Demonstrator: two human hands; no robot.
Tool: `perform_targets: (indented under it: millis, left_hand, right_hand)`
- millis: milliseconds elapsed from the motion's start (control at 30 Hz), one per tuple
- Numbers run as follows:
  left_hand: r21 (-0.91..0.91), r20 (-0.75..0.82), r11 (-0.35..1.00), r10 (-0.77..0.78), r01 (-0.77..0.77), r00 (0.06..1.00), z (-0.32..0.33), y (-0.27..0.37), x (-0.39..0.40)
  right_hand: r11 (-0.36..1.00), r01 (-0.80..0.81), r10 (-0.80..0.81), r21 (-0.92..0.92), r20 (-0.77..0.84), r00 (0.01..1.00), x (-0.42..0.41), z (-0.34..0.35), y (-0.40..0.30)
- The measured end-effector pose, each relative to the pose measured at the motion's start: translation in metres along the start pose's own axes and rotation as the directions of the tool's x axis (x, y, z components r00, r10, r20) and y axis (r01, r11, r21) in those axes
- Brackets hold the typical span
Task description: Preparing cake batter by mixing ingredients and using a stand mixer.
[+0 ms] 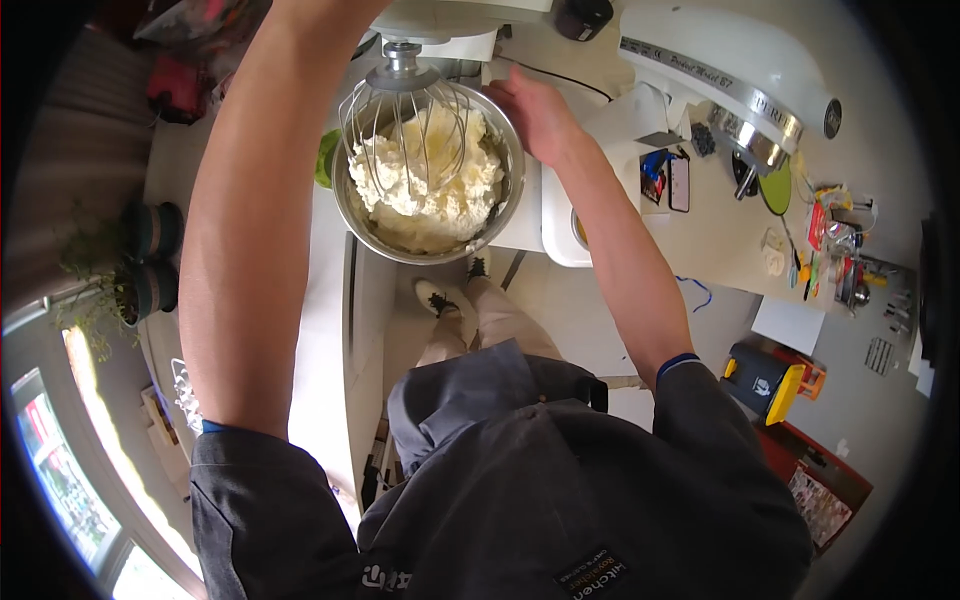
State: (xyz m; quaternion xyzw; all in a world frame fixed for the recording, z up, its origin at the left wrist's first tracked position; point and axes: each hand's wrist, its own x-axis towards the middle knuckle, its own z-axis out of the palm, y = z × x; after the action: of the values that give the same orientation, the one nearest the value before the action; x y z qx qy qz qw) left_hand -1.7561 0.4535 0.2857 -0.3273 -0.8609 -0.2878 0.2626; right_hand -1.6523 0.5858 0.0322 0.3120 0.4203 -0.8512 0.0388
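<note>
A steel mixing bowl (512, 196) holds a pale, creamy, lumpy mixture (450, 206). Over it hangs a wire whisk attachment (403, 77), fixed under the head of a stand mixer (465, 16), its wires reaching down to the mixture. My right hand (529, 112) is at the bowl's upper right rim; its fingers are partly hidden behind the rim, so its hold is unclear. The left forearm reaches up past the bowl's left side to the mixer, and my left hand lies beyond the top edge, out of view.
A second stand mixer (720, 64) stands at the upper right. Beside my right forearm lies a white tray (556, 236). A phone (679, 182) and small packets (654, 176) lie on the worktop (720, 251). Potted plants (154, 292) stand at the left, and a green item (326, 159) sits left of the bowl.
</note>
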Motion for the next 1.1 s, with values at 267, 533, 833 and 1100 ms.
perform_targets:
  millis: [267, 533, 833, 1100]
  left_hand:
    - [0.056, -0.227, 0.991, 0.132, -0.122, 0.965, -0.001, -0.001, -0.077]
    - [0.048, -0.338, 0.973, 0.227, -0.224, 0.913, 0.008, -0.004, -0.115]
    - [0.128, -0.237, 0.974, 0.213, -0.186, 0.948, 0.016, -0.014, -0.169]
    - [0.120, -0.273, 0.980, 0.187, -0.159, 0.944, 0.035, -0.006, -0.210]
  right_hand:
    - [0.996, 0.092, -0.089, -0.010, 0.169, 0.982, 0.048, -0.042, 0.013]
    - [0.999, 0.039, -0.038, -0.003, 0.121, 0.992, 0.044, -0.039, 0.017]
    - [0.984, 0.134, -0.113, -0.115, 0.178, 0.977, 0.032, -0.043, 0.015]
    - [0.925, 0.219, -0.151, -0.310, 0.229, 0.962, 0.035, -0.063, 0.010]
